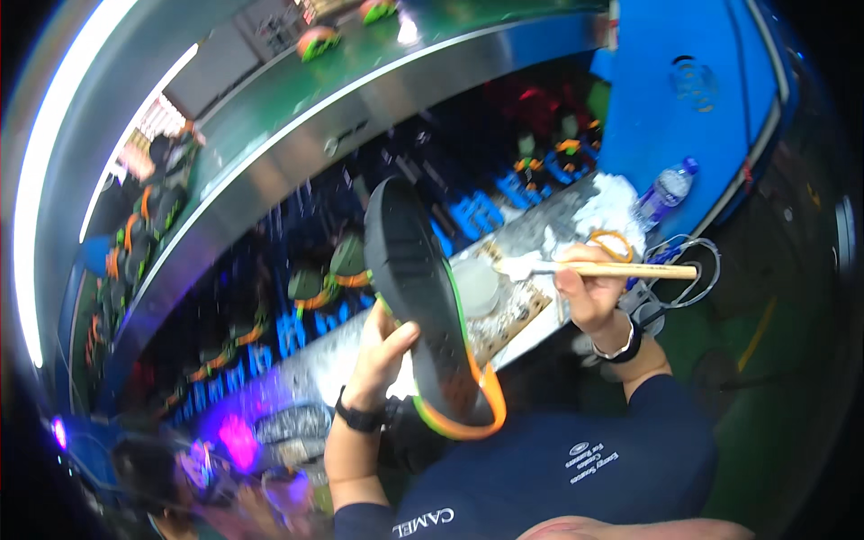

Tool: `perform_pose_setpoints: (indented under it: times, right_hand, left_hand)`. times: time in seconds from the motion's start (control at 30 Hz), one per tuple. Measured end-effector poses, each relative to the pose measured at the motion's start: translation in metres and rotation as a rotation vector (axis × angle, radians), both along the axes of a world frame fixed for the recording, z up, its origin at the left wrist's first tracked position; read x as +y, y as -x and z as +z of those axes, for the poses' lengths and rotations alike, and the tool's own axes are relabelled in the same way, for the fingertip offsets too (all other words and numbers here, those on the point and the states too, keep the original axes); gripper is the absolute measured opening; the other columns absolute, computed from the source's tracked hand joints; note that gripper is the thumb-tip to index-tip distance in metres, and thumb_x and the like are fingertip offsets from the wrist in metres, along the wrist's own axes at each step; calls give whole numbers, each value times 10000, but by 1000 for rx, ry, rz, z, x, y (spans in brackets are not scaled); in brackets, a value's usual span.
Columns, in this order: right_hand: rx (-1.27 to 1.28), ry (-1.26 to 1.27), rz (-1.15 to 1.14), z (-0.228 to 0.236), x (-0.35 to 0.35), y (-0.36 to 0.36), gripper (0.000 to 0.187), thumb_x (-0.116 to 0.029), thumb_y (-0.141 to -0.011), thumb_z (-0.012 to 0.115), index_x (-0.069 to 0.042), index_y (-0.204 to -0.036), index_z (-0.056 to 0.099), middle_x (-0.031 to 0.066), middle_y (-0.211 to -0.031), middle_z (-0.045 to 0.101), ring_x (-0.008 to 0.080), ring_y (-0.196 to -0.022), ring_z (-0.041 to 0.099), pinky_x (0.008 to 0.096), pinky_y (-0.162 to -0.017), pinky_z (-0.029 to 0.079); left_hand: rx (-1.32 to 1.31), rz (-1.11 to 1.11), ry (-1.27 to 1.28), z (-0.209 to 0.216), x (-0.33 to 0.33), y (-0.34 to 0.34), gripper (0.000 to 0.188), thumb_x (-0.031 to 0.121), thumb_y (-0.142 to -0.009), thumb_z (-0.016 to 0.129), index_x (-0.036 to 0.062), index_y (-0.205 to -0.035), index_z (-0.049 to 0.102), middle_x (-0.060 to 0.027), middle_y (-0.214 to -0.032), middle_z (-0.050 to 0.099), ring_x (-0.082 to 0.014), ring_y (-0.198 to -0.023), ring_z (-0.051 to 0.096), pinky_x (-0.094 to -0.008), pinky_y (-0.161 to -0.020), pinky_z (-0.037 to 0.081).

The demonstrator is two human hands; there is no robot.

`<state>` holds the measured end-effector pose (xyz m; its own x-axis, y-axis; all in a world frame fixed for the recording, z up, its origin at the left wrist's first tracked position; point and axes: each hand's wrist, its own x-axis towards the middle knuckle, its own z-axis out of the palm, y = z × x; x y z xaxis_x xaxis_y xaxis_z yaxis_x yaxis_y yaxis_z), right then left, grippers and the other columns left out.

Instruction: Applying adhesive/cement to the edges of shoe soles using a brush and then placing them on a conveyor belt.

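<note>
My left hand (376,358) is closed on the side of a long shoe sole (416,270), thumb over its edge. The sole stands nearly upright, its dark hollow face toward me, with a green rim and an orange heel. To the right, my right hand (589,295) pinches a brush (652,270) by its pale wooden handle. White bristles point left toward the sole, apart from it. Below the bristle tip, a round whitish dish (477,288) rests on the stained ledge, partly hidden behind the sole.
Beyond the ledge, a rack with blue holders (477,214) carries several orange-trimmed shoe parts (346,261). Farther off runs a green conveyor belt (450,27). At right are crumpled white material (612,211), a purple-labelled bottle (668,191) and a blue panel (693,135). Another person (180,477) is at lower left.
</note>
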<state>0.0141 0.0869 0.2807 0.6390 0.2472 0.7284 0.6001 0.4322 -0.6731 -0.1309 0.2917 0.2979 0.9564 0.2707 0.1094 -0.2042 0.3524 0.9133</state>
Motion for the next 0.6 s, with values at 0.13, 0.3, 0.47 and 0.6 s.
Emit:
perform_pose_setpoints:
  times: [0.13,0.3,0.47,0.6]
  right_hand:
    - [145,-116,-194,-12,-63,-22,92,-5,-780,530,21,-866,508,16,-650,483,35,-520,408,165,-455,323]
    - [143,-151,-229,-3,-80,6,91,-17,-788,527,13,-872,507,13,-614,462,36,-469,393,162,-418,313]
    - [213,-188,-287,-9,-91,-3,90,-38,-787,535,7,-860,508,9,-595,465,38,-474,402,161,-423,316]
    - [252,-106,-210,-17,-81,-12,73,-34,-785,536,-5,-848,510,3,-614,471,34,-486,400,158,-435,310]
  left_hand:
    - [92,-202,195,75,-29,-53,470,371,-788,434,15,-1090,488,-99,-1023,552,-178,-908,539,-284,-798,423]
    - [-116,-342,-2,203,15,-230,450,356,-844,416,32,-1156,400,-152,-1073,505,-275,-963,509,-382,-838,431]
    - [9,23,-140,197,35,-259,731,323,-806,519,-51,-1262,89,-272,-1240,285,-359,-1108,383,-434,-862,393]
    - [-47,281,-552,167,54,-171,558,268,-774,591,-32,-1171,339,-172,-962,554,-204,-826,579,-275,-702,463]
